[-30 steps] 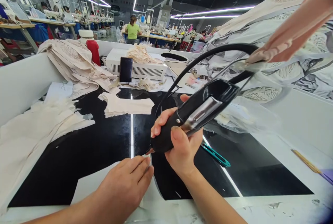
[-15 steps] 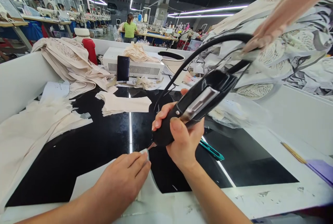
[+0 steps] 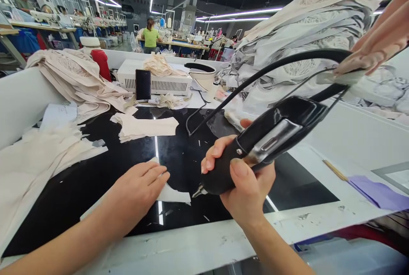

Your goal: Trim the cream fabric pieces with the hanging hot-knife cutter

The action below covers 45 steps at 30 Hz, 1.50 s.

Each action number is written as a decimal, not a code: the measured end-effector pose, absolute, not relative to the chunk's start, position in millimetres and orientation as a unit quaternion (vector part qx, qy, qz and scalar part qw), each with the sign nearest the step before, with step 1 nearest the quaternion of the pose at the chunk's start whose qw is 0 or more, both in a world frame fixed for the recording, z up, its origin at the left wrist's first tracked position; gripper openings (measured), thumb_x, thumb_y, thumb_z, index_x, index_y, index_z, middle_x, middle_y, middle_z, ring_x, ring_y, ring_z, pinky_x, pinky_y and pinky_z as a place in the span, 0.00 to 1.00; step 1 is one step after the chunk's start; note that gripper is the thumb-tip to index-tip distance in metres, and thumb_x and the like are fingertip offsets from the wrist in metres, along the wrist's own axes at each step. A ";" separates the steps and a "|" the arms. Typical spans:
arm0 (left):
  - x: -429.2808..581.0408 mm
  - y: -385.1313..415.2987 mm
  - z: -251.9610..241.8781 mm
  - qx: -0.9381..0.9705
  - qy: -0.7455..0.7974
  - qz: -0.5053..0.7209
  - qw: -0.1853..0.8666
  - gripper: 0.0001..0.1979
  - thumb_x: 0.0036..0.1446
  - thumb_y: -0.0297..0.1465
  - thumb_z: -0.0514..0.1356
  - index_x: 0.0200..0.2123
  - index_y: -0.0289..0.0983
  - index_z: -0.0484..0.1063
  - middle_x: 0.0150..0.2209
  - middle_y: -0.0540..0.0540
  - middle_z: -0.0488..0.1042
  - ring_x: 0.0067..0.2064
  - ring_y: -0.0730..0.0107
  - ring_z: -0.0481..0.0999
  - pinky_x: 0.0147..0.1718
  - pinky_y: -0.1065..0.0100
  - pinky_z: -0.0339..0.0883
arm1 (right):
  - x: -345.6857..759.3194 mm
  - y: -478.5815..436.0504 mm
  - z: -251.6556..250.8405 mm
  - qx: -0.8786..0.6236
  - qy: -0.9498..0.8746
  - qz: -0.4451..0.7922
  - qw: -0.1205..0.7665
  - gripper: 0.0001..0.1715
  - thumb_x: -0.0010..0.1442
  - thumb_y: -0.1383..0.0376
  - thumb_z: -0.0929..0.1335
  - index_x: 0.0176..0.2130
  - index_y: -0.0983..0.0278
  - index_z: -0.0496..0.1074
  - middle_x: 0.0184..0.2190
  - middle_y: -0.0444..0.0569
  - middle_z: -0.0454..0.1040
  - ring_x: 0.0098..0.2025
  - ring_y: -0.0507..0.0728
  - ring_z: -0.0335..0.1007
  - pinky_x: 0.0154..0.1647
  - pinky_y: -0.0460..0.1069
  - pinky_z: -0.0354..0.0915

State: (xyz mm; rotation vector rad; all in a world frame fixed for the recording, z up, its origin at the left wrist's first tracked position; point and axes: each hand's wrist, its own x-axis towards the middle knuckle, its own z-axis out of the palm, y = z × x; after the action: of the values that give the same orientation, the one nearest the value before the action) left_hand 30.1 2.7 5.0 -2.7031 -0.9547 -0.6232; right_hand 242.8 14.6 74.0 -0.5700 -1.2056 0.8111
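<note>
My right hand (image 3: 247, 181) is wrapped around a black handheld electric cutter (image 3: 271, 134), its slim metal tip (image 3: 198, 191) pointing down to the left. The tip is at the right end of a pale fabric piece (image 3: 175, 195), just above the black mat (image 3: 108, 181); whether it touches cannot be told. With fingers laid flat and close together, my left hand (image 3: 139, 187) presses on that piece and covers much of it. A thick black cable (image 3: 281, 58) arches from the cutter's area to the upper right, where another hand (image 3: 367, 60) appears beside it.
Stacked cream pieces (image 3: 145, 127) lie on the mat, with more fabric (image 3: 41, 160) at left. Behind stand a phone (image 3: 143, 84), a white vented box (image 3: 159, 80) and a red bottle (image 3: 101, 64). A tall fabric pile (image 3: 297, 28) rises at right. A purple cloth (image 3: 378, 190) lies by the edge.
The cutter and my right hand have shifted right in view. My left hand and the fabric piece are farther forward on the mat, and the piece lies turned. A teal-handled tool is now out of sight.
</note>
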 end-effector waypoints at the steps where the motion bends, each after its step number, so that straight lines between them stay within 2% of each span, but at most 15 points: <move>1: 34.3 -1.6 8.6 -0.921 -0.308 -0.224 0.077 0.14 0.69 0.19 0.52 0.53 0.30 0.73 0.51 0.39 0.79 0.53 0.57 0.78 0.54 0.56 0.74 | 242.6 13.8 74.0 -0.255 -0.542 0.369 0.711 0.25 0.60 0.57 0.76 0.54 0.53 0.69 0.31 0.39 0.73 0.24 0.51 0.71 0.21 0.48 0.72; 4: 47.3 -10.9 16.4 -0.924 -0.279 -0.258 0.025 0.13 0.73 0.21 0.49 0.47 0.33 0.74 0.42 0.43 0.80 0.44 0.62 0.80 0.44 0.62 0.77 | 242.2 10.5 74.4 -0.250 -0.536 0.384 0.709 0.26 0.59 0.57 0.77 0.54 0.53 0.69 0.31 0.39 0.73 0.23 0.51 0.71 0.21 0.48 0.72; 7: 55.5 -12.7 16.9 -0.922 -0.270 -0.275 0.026 0.15 0.74 0.22 0.47 0.46 0.34 0.73 0.38 0.44 0.79 0.40 0.64 0.80 0.40 0.65 0.77 | 240.7 5.3 73.1 -0.238 -0.530 0.411 0.703 0.27 0.58 0.55 0.77 0.54 0.53 0.68 0.30 0.39 0.73 0.22 0.52 0.70 0.20 0.48 0.70; 14: 56.7 -7.8 8.5 -0.933 -0.258 -0.249 0.036 0.13 0.74 0.22 0.49 0.41 0.34 0.72 0.38 0.45 0.78 0.39 0.66 0.80 0.41 0.65 0.76 | 231.2 1.7 60.2 -0.212 -0.531 0.401 0.716 0.30 0.60 0.56 0.77 0.57 0.52 0.66 0.32 0.40 0.74 0.24 0.52 0.71 0.21 0.48 0.71; 19: 56.9 -9.3 5.7 -0.934 -0.264 -0.229 0.079 0.12 0.74 0.23 0.49 0.46 0.32 0.73 0.39 0.43 0.78 0.39 0.65 0.79 0.39 0.65 0.76 | 233.8 13.3 59.2 -0.244 -0.536 0.345 0.731 0.29 0.60 0.56 0.77 0.56 0.53 0.66 0.32 0.40 0.74 0.23 0.51 0.72 0.22 0.48 0.73; 25: 57.0 -10.1 -1.1 -0.933 -0.269 -0.222 0.088 0.13 0.75 0.25 0.49 0.46 0.31 0.74 0.41 0.42 0.79 0.40 0.64 0.79 0.38 0.63 0.76 | 238.6 13.6 62.3 -0.253 -0.533 0.342 0.731 0.25 0.60 0.56 0.76 0.53 0.53 0.68 0.31 0.39 0.73 0.24 0.51 0.72 0.23 0.49 0.73; 31: 56.1 -11.2 -2.7 -0.930 -0.273 -0.230 0.088 0.14 0.75 0.26 0.49 0.47 0.30 0.74 0.42 0.41 0.79 0.41 0.63 0.79 0.39 0.62 0.77 | 237.6 9.1 58.0 -0.233 -0.534 0.358 0.730 0.30 0.60 0.57 0.77 0.58 0.52 0.67 0.32 0.40 0.74 0.24 0.52 0.73 0.23 0.49 0.73; 45: 53.1 -11.4 5.0 -0.924 -0.296 -0.227 0.080 0.13 0.75 0.28 0.51 0.48 0.30 0.75 0.45 0.41 0.79 0.45 0.59 0.79 0.46 0.59 0.77 | 237.2 10.6 56.8 -0.222 -0.526 0.367 0.734 0.29 0.60 0.59 0.77 0.58 0.53 0.68 0.32 0.41 0.76 0.24 0.51 0.73 0.23 0.47 0.73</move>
State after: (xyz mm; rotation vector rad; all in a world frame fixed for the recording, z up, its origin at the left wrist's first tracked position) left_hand 53.1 -11.4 5.0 -2.7656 -0.8857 -0.6788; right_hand 237.2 10.6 56.8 -0.4876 -1.1575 0.8071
